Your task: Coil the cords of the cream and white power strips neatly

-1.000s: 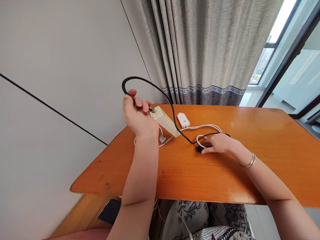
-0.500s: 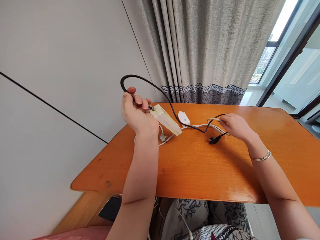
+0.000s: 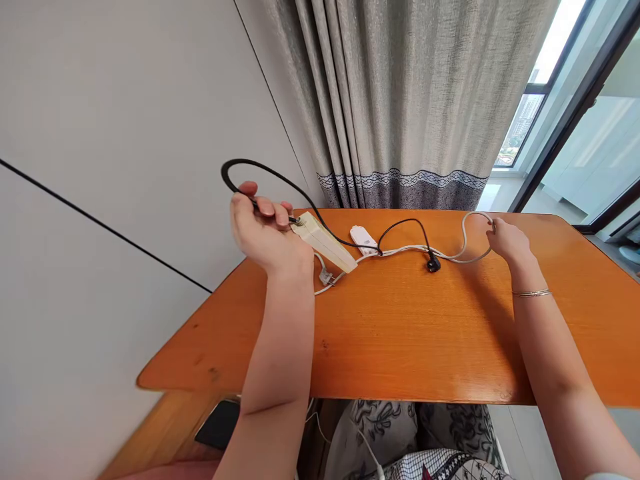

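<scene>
My left hand [image 3: 267, 233] is raised over the table's left part, fingers curled round a black cable [image 3: 300, 191] where it enters a cream power strip [image 3: 327, 244]. The strip slants down from my palm. At the right, my right hand [image 3: 509, 240] pinches a loop of white cable [image 3: 464, 235]. Between the hands, the black cable crosses the white one in a tangle. Its black plug [image 3: 433, 263] rests by the white strands. A white plug [image 3: 327, 277] lies below the power strip, and a small white device [image 3: 363, 240] sits behind it.
The orange-brown wooden table [image 3: 390, 347] has a pale wall [image 3: 110, 133] on its left and a grey curtain [image 3: 425, 100] behind. A dark flat object [image 3: 219, 423] lies below the table's front left edge. Window frames stand at the far right.
My right hand has moved right, drawing the white cable out into a wider loop. The black plug now lies apart from that hand. My left hand has shifted slightly left with the black cable.
</scene>
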{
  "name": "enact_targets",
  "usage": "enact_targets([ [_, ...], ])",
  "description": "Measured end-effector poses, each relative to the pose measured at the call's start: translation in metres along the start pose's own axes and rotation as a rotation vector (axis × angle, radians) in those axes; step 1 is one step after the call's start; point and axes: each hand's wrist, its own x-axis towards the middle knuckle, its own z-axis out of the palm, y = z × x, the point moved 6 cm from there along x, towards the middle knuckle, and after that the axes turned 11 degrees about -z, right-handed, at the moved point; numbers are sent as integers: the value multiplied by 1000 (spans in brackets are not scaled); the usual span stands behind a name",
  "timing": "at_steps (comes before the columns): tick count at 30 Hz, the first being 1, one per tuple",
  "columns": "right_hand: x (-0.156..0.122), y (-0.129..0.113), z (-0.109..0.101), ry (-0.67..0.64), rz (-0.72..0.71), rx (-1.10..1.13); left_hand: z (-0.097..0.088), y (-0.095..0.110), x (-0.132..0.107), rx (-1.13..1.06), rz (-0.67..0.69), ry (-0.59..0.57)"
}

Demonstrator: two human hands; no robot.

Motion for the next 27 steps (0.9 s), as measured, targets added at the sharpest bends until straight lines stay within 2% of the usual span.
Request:
enact_targets([
  [4,-1,-4,0,18,-55,100,7,-1,-8,23,13,-104],
  [6,-4,-9,1,-38,-129,223,12,-5,-13,52,-11,-158],
  [11,-24,-38,-7,-306,-534,709,21,-16,-26,123,-80,-323],
  [13,-34,-52,-16,-350,-676,896,23,-19,-31,172,-111,-383],
  [14,-38,-58,-21,-324,-720,977,24,-20,-35,200,-134,-407],
  [16,-43,-70,-31,-180,-752,1074,27,-23,-42,241,-179,-463],
  [19,-53,-95,-42,41,-785,1058,37,-26,-54,261,-220,-574],
  [21,-62,-121,-44,56,-889,1017,45,-30,-60,270,-246,-618],
  [23,-67,-150,-41,-39,-994,992,54,-35,-66,276,-263,-637],
  [27,-68,-193,-19,-441,-1147,1099,69,-41,-73,253,-260,-684],
])
